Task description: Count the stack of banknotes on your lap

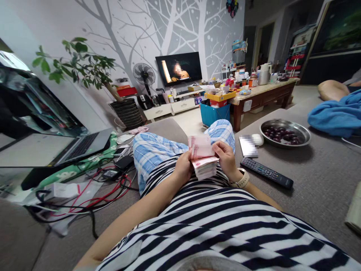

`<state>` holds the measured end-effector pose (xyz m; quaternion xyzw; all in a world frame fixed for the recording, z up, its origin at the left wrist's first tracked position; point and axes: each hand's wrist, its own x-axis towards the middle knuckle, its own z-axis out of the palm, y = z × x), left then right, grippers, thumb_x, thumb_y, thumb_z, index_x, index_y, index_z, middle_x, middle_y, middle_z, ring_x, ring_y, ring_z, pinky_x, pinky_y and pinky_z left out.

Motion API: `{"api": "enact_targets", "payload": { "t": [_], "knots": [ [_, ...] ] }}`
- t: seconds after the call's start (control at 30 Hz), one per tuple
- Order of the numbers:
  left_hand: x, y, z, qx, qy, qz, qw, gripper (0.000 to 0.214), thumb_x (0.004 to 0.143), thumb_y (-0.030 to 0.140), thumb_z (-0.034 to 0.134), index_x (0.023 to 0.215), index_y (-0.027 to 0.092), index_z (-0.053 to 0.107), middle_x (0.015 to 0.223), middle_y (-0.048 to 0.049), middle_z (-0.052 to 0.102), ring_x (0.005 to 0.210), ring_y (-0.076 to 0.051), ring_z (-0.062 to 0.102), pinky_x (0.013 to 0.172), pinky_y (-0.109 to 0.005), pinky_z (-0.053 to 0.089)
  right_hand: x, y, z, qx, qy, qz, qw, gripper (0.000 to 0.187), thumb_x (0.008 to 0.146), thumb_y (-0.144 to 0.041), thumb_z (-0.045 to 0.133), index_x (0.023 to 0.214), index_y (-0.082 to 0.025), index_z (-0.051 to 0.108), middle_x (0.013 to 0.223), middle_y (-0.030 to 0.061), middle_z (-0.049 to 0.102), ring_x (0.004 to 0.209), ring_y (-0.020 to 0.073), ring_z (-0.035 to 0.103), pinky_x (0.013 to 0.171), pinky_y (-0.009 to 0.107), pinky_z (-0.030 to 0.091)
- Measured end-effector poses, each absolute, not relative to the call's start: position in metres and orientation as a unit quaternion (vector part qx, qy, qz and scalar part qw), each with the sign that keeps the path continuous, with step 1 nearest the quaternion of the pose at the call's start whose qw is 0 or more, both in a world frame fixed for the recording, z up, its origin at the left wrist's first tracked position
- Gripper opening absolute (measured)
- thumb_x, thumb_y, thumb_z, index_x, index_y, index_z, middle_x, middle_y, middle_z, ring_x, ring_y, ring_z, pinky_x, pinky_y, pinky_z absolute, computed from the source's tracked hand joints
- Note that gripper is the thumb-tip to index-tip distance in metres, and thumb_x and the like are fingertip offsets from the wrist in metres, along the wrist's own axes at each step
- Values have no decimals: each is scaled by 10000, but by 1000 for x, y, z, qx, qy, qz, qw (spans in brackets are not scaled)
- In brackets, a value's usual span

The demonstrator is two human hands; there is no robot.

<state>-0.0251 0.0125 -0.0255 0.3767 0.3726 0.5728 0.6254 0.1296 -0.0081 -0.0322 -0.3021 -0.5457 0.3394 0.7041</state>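
Note:
In front of my lap I hold a thick stack of red-and-white banknotes (207, 170). My left hand (184, 165) is closed on the stack's left side. The upper notes (200, 146) are raised and fanned away from the rest. My right hand (226, 160), with a pale watch (240, 180) on its wrist, pinches the right edge of the raised notes. My crossed legs in blue plaid trousers (158, 150) lie just beyond.
On the sofa at right are a remote control (266, 173), a white mouse (257, 139) and a metal bowl (306, 137) of dark round fruit. Tangled cables (113, 195) and a laptop (81, 146) lie at left. A cluttered table (265, 90) stands ahead. Another person's bare leg (332, 90) shows far right.

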Motion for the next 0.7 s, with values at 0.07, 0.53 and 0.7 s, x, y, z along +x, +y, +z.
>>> {"api": "enact_targets", "payload": {
  "t": [0.07,0.53,0.7],
  "knots": [
    [-26,12,-25,381,375,575,619,141,744,264,725,781,129,733,798,-88,779,916,-304,741,921,-448,574,129,-9,-31,-297,-546,339,706,348,880,-475,621,653,-219,553,568,-35,443,550,133,385,517,277,306],
    [-28,6,-19,390,380,553,631,240,783,330,716,877,112,751,905,-137,788,880,-306,744,915,-456,559,128,-7,-31,-314,-533,367,695,390,777,-524,749,651,-212,551,562,-39,505,530,118,410,516,270,320],
    [-30,5,-17,417,366,546,628,231,715,342,771,797,126,758,818,-119,781,851,-303,738,900,-424,548,130,-3,-32,-347,-521,344,700,398,780,-496,724,615,-214,497,589,-47,451,579,121,384,561,276,334]
  ]
}}
